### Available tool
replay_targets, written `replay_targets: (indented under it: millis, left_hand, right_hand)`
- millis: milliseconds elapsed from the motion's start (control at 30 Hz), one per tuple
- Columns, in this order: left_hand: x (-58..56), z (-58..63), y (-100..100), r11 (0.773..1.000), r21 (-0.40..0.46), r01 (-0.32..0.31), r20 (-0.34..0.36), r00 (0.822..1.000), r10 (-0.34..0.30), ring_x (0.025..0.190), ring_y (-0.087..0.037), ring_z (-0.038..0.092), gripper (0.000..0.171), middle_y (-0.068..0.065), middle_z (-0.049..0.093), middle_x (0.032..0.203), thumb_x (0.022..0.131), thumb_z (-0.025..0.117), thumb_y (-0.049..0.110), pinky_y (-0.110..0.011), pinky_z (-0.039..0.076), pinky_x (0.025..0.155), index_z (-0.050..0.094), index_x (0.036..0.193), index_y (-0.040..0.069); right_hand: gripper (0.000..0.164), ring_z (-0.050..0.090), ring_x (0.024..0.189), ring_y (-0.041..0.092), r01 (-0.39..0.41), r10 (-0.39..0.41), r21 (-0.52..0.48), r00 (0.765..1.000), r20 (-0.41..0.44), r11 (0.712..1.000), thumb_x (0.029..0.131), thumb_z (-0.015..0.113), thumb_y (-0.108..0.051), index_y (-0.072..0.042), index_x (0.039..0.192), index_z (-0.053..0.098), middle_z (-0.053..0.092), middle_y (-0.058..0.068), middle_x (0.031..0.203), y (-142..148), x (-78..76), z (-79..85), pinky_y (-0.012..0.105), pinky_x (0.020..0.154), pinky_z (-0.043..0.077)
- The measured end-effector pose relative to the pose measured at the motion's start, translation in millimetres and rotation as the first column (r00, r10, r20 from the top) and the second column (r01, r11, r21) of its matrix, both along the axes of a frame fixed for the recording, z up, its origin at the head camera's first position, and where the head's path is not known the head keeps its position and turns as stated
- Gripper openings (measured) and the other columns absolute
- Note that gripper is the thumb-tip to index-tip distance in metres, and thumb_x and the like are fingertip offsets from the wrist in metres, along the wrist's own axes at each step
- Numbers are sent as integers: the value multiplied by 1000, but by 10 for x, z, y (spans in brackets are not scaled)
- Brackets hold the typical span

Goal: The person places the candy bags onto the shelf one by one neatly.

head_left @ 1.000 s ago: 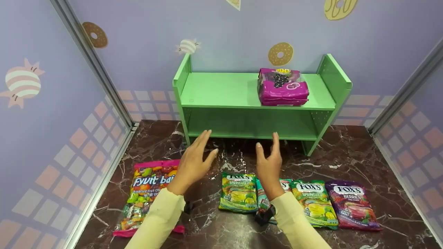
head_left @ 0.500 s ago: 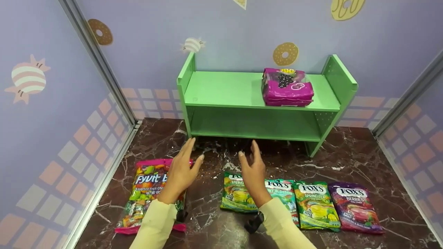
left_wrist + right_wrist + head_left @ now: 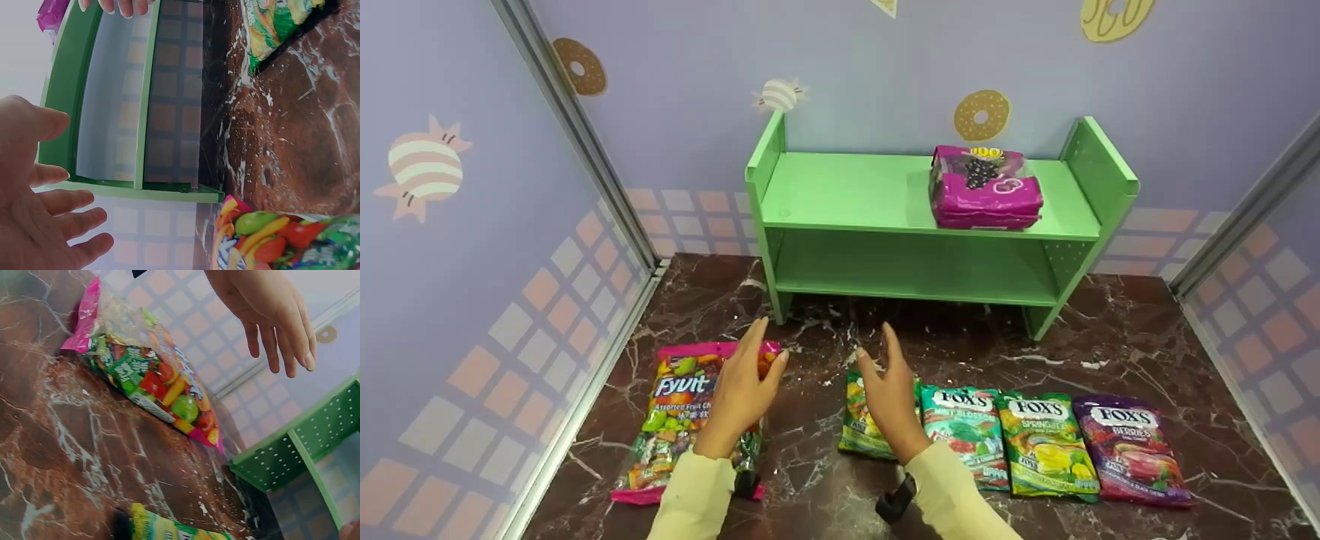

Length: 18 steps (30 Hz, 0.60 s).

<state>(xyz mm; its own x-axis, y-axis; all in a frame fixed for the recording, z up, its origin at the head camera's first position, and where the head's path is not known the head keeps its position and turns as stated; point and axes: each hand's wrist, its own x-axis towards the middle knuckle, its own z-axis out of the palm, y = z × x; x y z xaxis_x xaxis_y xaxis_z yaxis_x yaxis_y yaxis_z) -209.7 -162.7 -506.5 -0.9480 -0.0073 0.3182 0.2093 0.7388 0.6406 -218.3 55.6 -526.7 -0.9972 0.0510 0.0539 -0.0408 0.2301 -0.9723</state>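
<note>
My left hand [image 3: 744,396] hovers above the large Fyvit fruit chews bag [image 3: 679,427], hiding part of its right side. Its fingers are spread and relaxed around nothing, as the left wrist view shows. To the right, my right hand [image 3: 891,397] hangs with straight fingers over a green Fox's Springtea candy bag [image 3: 859,431], covering much of it. The palms face each other, well apart. Beside that bag lie a teal Fox's Mint Blossom bag [image 3: 964,431], another Springtea bag [image 3: 1046,450] and a purple Fox's Berries bag [image 3: 1132,454].
A green two-tier shelf [image 3: 840,191] stands against the back wall. On its upper board sits a purple package [image 3: 986,199] with dark berries pictured. Side walls [image 3: 427,315] enclose the dark marbled surface [image 3: 810,480] on the left and right.
Both hands have drawn back from the shelf and shifted left. The right hand has uncovered the Mint Blossom bag and now hangs over the leftmost Springtea bag. The view has shifted slightly.
</note>
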Motion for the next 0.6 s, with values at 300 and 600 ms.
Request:
replay_targets:
  millis: [300,600]
  left_hand:
    - [59,-125,-105,1000,8,-7,38,999,6,141,-35,37,67,-12,31,158,97,58,35,-54,32,113,28,153,13]
    - [163,-191,-337,999,-35,-39,144,989,44,142,-36,33,67,-13,28,159,98,55,36,-56,30,113,25,155,15]
  right_hand:
    - [67,38,140,34,-63,63,-17,998,16,998,97,53,-47,-27,154,24,30,10,158,-98,76,-156,53,105,43]
    - [63,43,135,40,-147,147,16,989,37,989,99,54,-35,-16,153,29,33,16,156,-277,214,-317,51,107,42]
